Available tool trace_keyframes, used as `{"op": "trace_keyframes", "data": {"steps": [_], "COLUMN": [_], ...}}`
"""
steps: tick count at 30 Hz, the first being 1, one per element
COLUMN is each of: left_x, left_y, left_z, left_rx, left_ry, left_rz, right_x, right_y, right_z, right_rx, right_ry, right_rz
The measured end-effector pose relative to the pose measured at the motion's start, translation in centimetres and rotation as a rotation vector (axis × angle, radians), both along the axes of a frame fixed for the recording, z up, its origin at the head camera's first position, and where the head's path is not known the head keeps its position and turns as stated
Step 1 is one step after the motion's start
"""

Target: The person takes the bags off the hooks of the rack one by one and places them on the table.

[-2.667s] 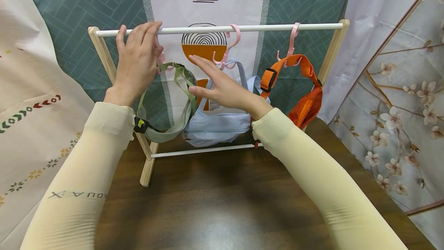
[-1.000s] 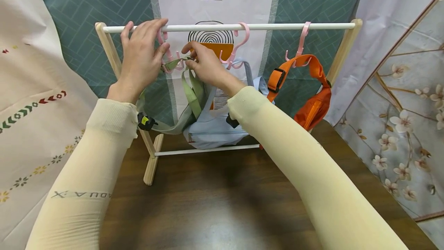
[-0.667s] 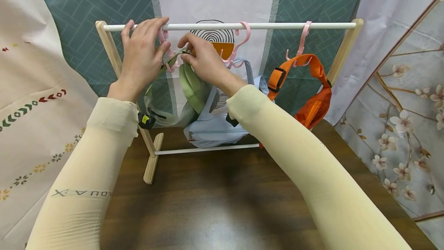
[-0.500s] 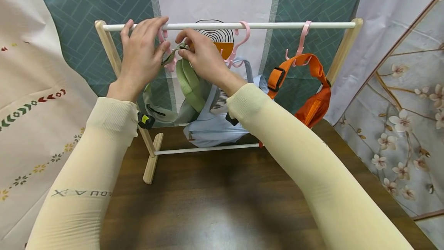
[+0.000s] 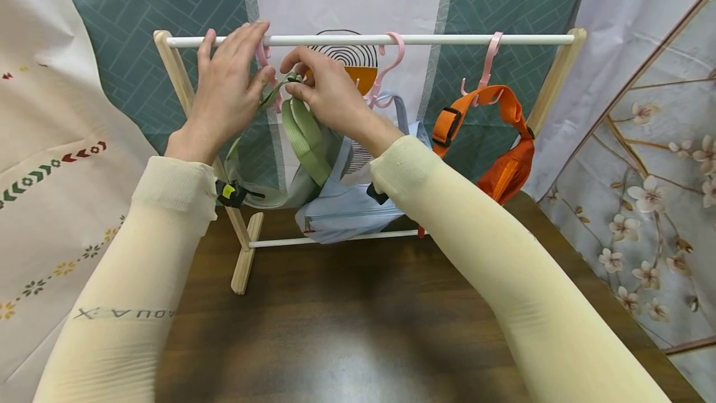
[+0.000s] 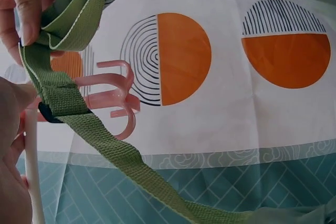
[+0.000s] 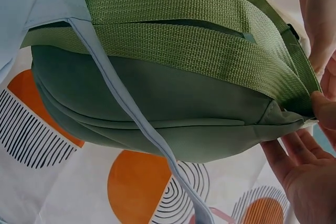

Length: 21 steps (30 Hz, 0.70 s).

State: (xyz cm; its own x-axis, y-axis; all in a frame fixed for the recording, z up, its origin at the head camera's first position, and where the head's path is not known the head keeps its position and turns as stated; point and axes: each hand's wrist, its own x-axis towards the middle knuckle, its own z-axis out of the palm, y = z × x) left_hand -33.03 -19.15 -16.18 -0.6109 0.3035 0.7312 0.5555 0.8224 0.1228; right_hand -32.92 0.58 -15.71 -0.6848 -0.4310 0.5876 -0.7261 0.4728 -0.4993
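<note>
Upside-down "AQUA X" on left sleeve [image 5: 125, 282]

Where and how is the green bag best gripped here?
Likely at the tapered end of the green bag, pinched between thumb and fingers from the person's right, as the right hand does. There the body narrows and the green webbing gathers beside it, while the bulkier body hangs below; on the left, the left hand and pink hanger crowd the approach.

Head view: bright, even light, mostly sharp; pale glare on the bench [image 5: 344, 353], soft shadows under the rail [image 5: 447, 40], sleeves [image 5: 106, 266] stretched toward the edges. Wrist views: dimmer, muted, strap [image 6: 113, 146] weave crisp.
</note>
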Motion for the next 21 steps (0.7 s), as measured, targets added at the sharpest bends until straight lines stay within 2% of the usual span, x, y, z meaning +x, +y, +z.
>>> {"op": "trace_keyframes", "data": {"steps": [3,6,12,14,17,21], "left_x": [0.2,0.7,1.3,1.7,2.9,5.0], "left_y": [-0.1,-0.3,-1.5,-2.0,-3.0,-4.6], "left_z": [-0.1,-0.7,-3.0,-3.8,-5.1,-6.3], "left_rx": [0.014,0.046,0.12,0.16,0.222,0.296], "left_ry": [-0.009,0.006,0.062,0.05,-0.028,-0.245], "left_rz": [-0.023,-0.058,-0.173,-0.216,-0.272,-0.326], "right_x": [0.1,0.3,0.7,0.8,1.1,1.3], "right_y": [0.2,0.3,0.6,0.7,0.7,0.8], "right_z": [0.0,0.0,0.2,0.2,0.2,0.5], "right_rx": [-0.009,-0.018,-0.02,-0.023,-0.034,-0.06], "right_ry": [0.011,0.024,0.064,0.069,0.057,0.039], "right_rz": [0.019,0.037,0.051,0.059,0.074,0.08]}}
